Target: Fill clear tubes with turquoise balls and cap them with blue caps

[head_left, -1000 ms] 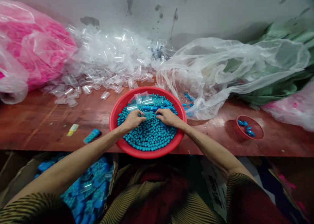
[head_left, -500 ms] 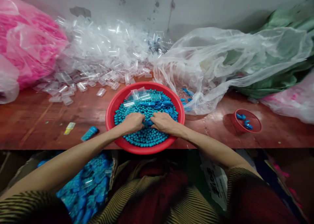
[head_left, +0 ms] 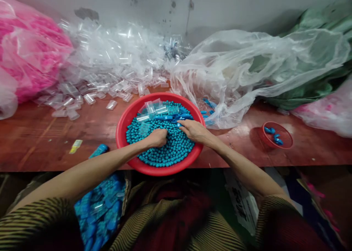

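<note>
L hand (head_left: 158,137) is curled shut, R hand (head_left: 192,130) half open by blue caps (head_left: 187,116); can't tell if either holds anything. 1 red bowl (head_left: 120,133) w/ countless beads (head_left: 165,156); 1 basket (head_left: 288,142) w/ approx. 2 blue bits (head_left: 277,140).

The basin (head_left: 120,133) is bright red, the beads (head_left: 162,155) in it turquoise, the small parts (head_left: 168,118) among them a deeper blue. The tabletop (head_left: 233,159) is reddish brown, the wall (head_left: 233,9) grey with dark blotches, the mesh basket (head_left: 287,138) red – and the sleeves (head_left: 35,220) are striped, yellowish on black
</note>
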The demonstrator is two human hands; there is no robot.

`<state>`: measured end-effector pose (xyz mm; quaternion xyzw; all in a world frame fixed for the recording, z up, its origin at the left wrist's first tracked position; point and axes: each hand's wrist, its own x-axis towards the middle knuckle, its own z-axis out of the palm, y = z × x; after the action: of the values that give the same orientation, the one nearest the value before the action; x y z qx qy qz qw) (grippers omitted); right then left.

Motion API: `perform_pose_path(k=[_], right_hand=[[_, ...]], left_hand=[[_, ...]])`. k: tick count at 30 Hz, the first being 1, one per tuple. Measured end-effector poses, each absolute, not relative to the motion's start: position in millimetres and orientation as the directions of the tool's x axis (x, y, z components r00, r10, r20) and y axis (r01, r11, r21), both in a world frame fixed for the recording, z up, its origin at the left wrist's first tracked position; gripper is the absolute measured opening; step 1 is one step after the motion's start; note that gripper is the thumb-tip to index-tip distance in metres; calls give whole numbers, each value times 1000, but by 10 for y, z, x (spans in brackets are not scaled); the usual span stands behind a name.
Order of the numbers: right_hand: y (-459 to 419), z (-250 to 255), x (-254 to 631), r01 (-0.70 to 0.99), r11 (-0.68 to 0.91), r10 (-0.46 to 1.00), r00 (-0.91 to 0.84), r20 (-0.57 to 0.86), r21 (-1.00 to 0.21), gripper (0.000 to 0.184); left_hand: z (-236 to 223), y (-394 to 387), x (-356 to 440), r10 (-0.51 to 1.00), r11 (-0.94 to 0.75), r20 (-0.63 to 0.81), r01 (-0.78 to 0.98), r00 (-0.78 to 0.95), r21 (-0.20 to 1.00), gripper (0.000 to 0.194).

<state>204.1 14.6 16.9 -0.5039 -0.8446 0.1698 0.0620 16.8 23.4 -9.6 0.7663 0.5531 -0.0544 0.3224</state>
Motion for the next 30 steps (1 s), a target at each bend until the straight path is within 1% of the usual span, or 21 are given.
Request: perform_pose_path(k=[3, 5, 7, 9, 11, 14, 18, 20, 22, 24, 26, 28, 30], right_hand=[[170, 135, 2091, 812, 417, 886, -463, -16, -407, 28], [172, 108, 2094, 809, 383, 907, -421, 14, -445, 29], [173, 87, 2085, 799, 344, 925, -379, 32, -494, 30], [180, 78, 2075, 770, 315, 935, -353, 41, -556, 32], [191, 81, 2066, 744, 296, 939, -343, 38, -599, 32], [191, 98, 2043, 757, 274, 946, -324, 24, -594, 28], [157, 126, 1999, 770, 270, 949, -314, 25, -578, 18], [144, 135, 1982, 785, 240, 959, -283, 13, -571, 16], [137, 135, 1972, 807, 218, 965, -263, -3, -548, 16], [133, 122, 1966, 834, 241, 959, -284, -11, -496, 20], [127, 100, 1959, 865, 290, 946, -323, -12, -409, 23], [122, 79, 1947, 889, 319, 939, -343, -15, -328, 23], [125, 69, 1937, 898, 319, 939, -344, -30, -302, 22]], left_hand=[[-199, 347, 346, 817, -45, -475, 857, 327, 514, 10], [-235, 372, 382, 803, 52, -500, 797, 325, 601, 9], [-229, 362, 349, 780, 139, -514, 701, 358, 699, 7], [-195, 336, 280, 758, 228, -507, 561, 411, 796, 8], [-160, 316, 214, 741, 302, -493, 429, 455, 851, 9], [-143, 313, 159, 718, 420, -490, 253, 495, 872, 15], [-149, 325, 120, 691, 589, -515, 16, 507, 808, 28], [-129, 321, 91, 690, 604, -519, -7, 504, 797, 29], [-99, 315, 67, 695, 596, -526, 16, 490, 803, 27], [-80, 313, 70, 710, 575, -567, 122, 417, 809, 21], [-92, 322, 116, 729, 554, -606, 246, 318, 796, 16], [-131, 344, 200, 739, 542, -617, 306, 269, 782, 19], [-173, 375, 291, 743, 541, -608, 283, 281, 792, 26]])
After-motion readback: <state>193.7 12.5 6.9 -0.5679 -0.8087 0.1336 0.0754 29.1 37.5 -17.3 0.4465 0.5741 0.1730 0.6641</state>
